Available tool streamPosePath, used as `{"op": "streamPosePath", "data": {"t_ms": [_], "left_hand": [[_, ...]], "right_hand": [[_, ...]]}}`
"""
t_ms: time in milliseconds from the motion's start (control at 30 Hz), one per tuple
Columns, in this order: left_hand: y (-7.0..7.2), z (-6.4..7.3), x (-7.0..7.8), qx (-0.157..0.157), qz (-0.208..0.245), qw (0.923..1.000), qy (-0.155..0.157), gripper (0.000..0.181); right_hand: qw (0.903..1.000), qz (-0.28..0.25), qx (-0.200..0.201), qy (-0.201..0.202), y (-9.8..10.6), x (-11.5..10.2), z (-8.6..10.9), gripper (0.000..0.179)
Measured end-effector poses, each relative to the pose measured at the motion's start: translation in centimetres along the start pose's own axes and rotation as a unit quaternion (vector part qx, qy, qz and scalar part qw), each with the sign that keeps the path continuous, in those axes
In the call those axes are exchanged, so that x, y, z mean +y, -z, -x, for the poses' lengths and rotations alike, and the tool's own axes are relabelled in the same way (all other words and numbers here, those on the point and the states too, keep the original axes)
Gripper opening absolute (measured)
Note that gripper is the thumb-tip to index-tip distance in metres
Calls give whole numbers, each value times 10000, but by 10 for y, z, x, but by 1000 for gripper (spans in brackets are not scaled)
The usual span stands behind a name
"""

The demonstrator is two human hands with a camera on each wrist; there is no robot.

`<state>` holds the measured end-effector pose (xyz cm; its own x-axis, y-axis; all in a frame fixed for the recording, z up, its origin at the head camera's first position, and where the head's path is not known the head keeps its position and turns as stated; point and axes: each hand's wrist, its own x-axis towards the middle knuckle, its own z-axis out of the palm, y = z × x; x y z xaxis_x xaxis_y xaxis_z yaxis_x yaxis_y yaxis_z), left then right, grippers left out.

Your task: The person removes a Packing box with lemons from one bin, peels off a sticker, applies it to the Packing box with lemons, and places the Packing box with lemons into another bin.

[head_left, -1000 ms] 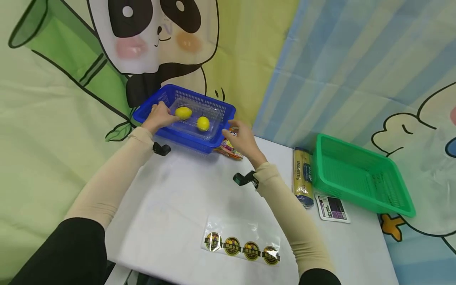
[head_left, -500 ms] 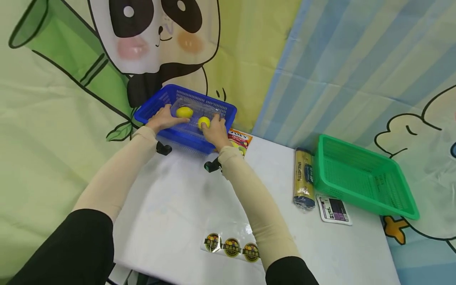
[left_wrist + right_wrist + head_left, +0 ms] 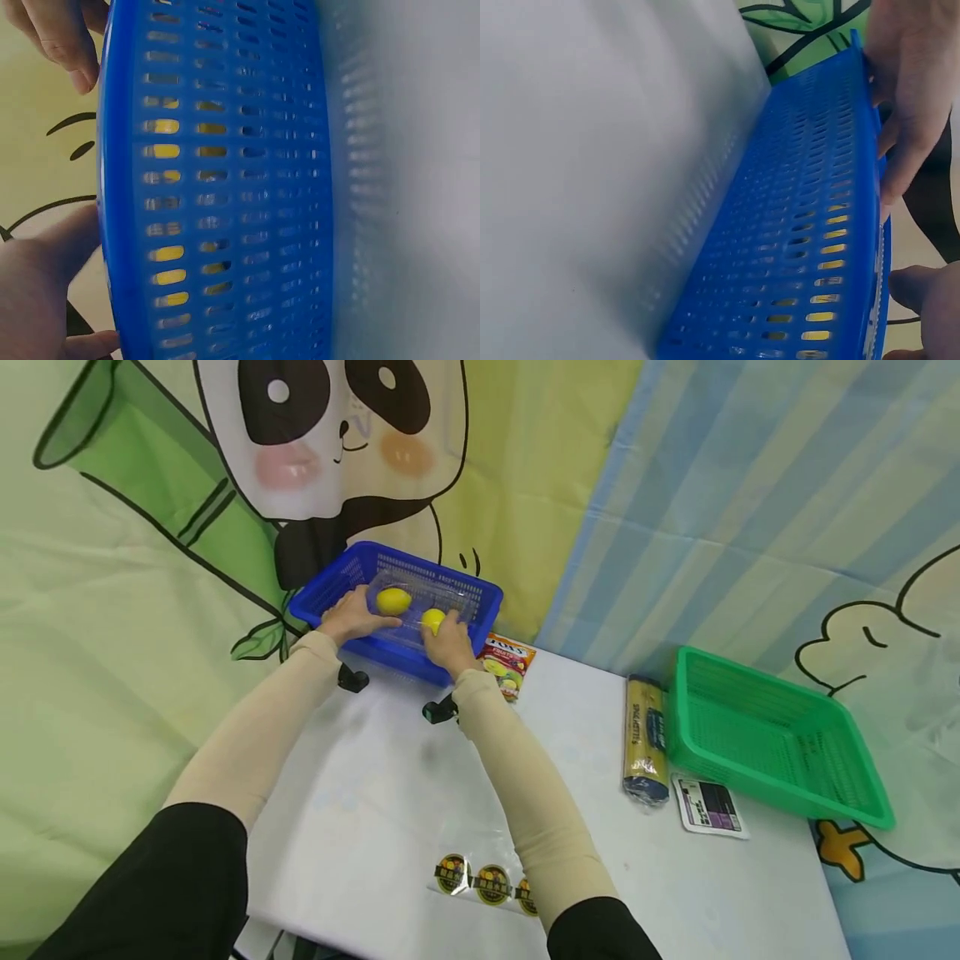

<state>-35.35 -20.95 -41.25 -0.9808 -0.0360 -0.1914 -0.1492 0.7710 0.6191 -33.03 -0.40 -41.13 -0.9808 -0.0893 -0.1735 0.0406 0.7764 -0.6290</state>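
A clear plastic container [image 3: 411, 587] sits inside the blue basket [image 3: 311, 597], at the back of the table. In it lie two yellow lemons, a left lemon [image 3: 393, 602] and a right lemon [image 3: 432, 620]. My left hand [image 3: 354, 617] grips the container's left end, its thumb stretched along the front side. At the right end my right hand [image 3: 451, 646] holds the container, close beside the right lemon. Both wrist views look at the basket's slotted side, with yellow showing through; the rim hides most of the container and some fingertips.
A colourful Fox's fruit packet [image 3: 507, 664] lies right of the basket. Farther right are a spaghetti pack [image 3: 645, 739], a green basket [image 3: 780, 789] and a white-and-purple packet [image 3: 710, 807]. A clear bag with round labels [image 3: 492, 885] lies near the front edge, partly under my right forearm.
My right hand has come left from the basket's right rim onto the container. My left hand has shifted slightly right, its thumb now along the container's front. The fruit packet is uncovered.
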Motion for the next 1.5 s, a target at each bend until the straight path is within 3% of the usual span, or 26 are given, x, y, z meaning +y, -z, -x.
{"op": "streamPosePath", "data": {"t_ms": [167, 400, 700, 900, 1033, 1267, 1500], "left_hand": [[4, -3, -16, 353, 268, 9990, -78, 109], [12, -1, -39, 537, 605, 9966, 162, 109], [22, 1, -38, 904, 1109, 9893, 282, 95], [23, 4, -43, 1056, 1393, 9844, 214, 72], [19, 7, -42, 1328, 1608, 9780, 57, 58], [21, 15, -29, 2057, 1748, 9613, -547, 55], [29, 36, -10, 2472, 1758, 9458, -1162, 49]], "right_hand": [[9985, -475, 58, 264, -4, -5, -3, 74], [9939, -1058, -64, 315, -18, -14, -3, 71], [9809, -1946, 43, 30, -16, -18, -3, 65], [9802, -1971, 85, 157, -10, -18, 0, 62], [9806, -1942, 184, 219, -6, -17, 3, 62], [9787, -1946, 444, 490, 5, -21, 5, 65], [9722, -2143, 464, 819, 32, -20, 21, 65]]}}
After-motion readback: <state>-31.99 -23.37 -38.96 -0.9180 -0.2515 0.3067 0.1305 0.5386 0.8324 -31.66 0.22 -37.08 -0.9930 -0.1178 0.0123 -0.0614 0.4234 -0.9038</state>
